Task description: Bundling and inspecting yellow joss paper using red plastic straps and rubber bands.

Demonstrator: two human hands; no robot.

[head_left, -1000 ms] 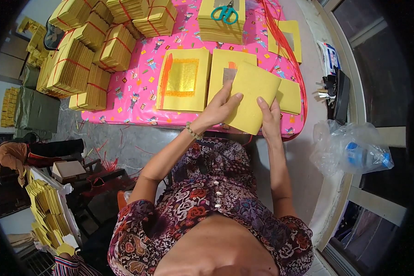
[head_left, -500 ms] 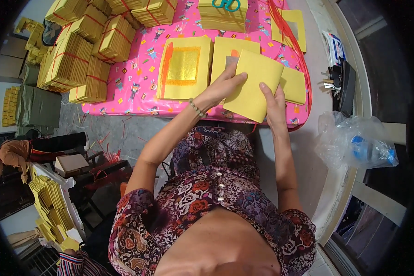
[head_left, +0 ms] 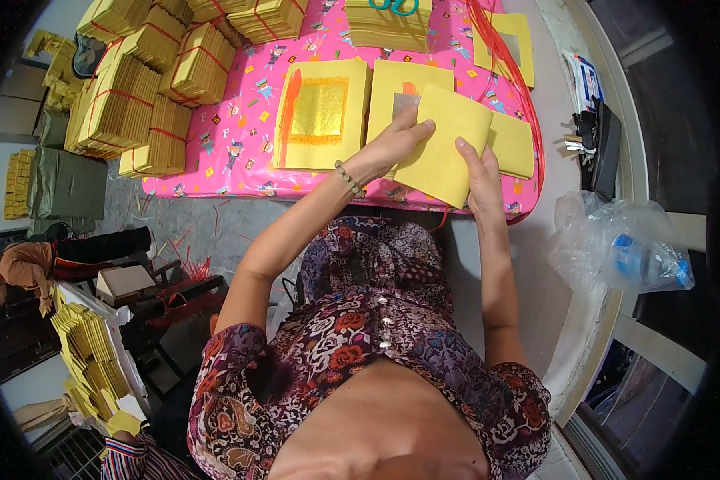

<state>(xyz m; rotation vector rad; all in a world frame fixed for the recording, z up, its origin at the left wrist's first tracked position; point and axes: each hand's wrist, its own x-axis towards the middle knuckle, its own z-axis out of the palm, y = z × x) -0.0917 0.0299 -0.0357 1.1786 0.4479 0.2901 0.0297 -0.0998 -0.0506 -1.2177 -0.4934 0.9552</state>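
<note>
Both my hands hold a small wad of yellow paper (head_left: 448, 148) over the near edge of the pink patterned tabletop (head_left: 240, 104). My left hand (head_left: 396, 146) grips its left edge, thumb on top. At the lower right edge my right hand (head_left: 483, 180) pinches it, with the thumb on the upper face. Behind the left hand lies a yellow paper stack (head_left: 424, 74) with a silvery patch and an orange mark, partly covered. Left of it sits a stack with a gold foil square (head_left: 318, 110). More yellow paper (head_left: 514, 142) shows beside the right hand.
Bundles of yellow paper (head_left: 128, 100) tied with red string fill the table's left. Teal-handled scissors (head_left: 406, 6) rest on a far stack (head_left: 388, 28). Red strings (head_left: 528, 104) hang along the right side. A plastic bag (head_left: 616, 244) lies right. Another person's striped sleeve (head_left: 128, 460) shows lower left.
The held yellow paper and my right hand have shifted slightly to the right. Both hands keep their grip.
</note>
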